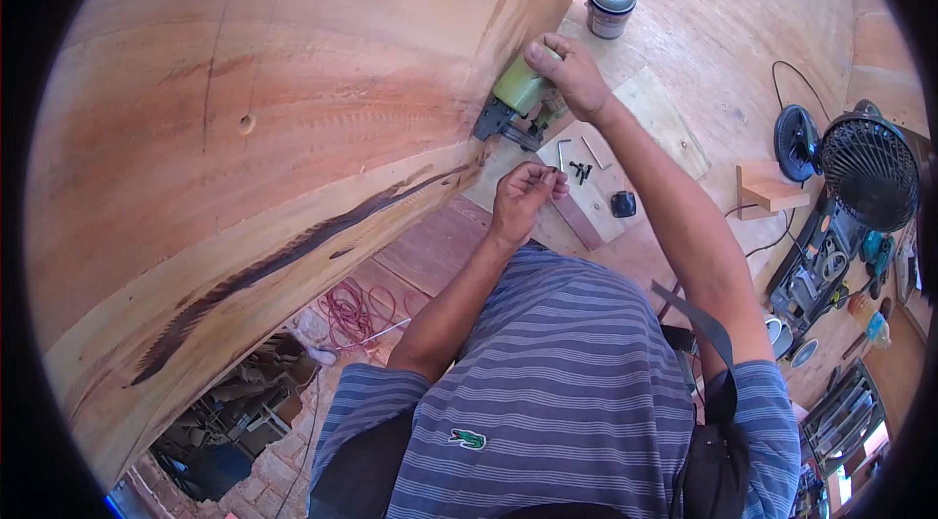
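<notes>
My right hand (572, 79) grips the top of a green power tool (523, 86). This tool has a black head and a round dark part low down, and it stands on the bench close against a large wooden panel (322, 79). Nearer to me, my left hand (523, 204) is closed in a pinch, with a small dark piece at its fingertips, too small to name surely. Just right of those fingers, several black screws (580, 171) lie on a pale board (650, 133). Two hex keys, one of them a silver hex key (595, 153), and a black cap-like part (623, 204) rest there too.
A spray can (611, 6) with a thin red tube stands at the far side. To the right are a black fan (870, 172), a wooden L-shaped block (772, 189) and assorted tools. Coiled red cord (362, 314) lies below the panel's edge on the left.
</notes>
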`<state>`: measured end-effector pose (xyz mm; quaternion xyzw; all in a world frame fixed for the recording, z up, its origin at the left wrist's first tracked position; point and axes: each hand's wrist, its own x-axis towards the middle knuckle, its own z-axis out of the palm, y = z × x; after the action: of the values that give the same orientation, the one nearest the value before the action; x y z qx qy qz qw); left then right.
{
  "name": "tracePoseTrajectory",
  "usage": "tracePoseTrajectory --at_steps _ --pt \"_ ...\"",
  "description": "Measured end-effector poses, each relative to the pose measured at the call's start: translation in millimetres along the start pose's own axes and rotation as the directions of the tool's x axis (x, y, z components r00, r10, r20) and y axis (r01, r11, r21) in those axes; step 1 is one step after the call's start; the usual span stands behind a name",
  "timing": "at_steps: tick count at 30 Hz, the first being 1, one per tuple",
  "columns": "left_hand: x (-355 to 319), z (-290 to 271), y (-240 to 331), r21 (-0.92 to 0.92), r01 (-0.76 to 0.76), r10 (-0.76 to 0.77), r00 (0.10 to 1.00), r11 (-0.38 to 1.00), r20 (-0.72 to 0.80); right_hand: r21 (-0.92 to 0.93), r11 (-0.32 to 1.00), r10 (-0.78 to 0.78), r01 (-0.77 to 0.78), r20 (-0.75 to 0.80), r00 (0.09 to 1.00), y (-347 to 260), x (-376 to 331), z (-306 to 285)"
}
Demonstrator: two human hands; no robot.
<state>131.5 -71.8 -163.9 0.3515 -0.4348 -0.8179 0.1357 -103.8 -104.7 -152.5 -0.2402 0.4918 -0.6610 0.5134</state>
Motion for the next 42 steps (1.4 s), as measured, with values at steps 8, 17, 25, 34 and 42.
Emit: tracePoseTrajectory --at_steps 8,17,25,34,42 --pt "-2.0 -3.0 3.4 -0.012 0.011 -0.011 1.0 1.0 -0.011 -0.224 0.965 -0.179 0.137 -0.182 0.967 -1.2 0.7 16.7" --pt "6.0 2.5 -0.9 0.013 0.051 -0.051 0.998 0.999 -0.024 -0.596 0.796 -0.327 0.11 -0.269 0.906 -10.6 -7.7 17.9" --pt "29.7 6.1 -3.4 0.058 0.093 -0.092 0.996 0.994 -0.017 -0.511 0.858 -0.17 0.061 -0.17 0.971 -6.2 -13.0 3.9" --pt "45.2 18.6 -3.0 0.208 0.069 -0.048 0.993 0.976 -0.106 -0.694 0.704 -0.23 -0.15 -0.424 0.876 19.3 -38.7 -72.1" --pt "49.7 37.7 3.8 0.34 0.136 -0.077 0.98 0.93 -0.182 -0.982 0.184 -0.298 -0.041 -0.095 0.95 61.4 -35.6 -72.6"
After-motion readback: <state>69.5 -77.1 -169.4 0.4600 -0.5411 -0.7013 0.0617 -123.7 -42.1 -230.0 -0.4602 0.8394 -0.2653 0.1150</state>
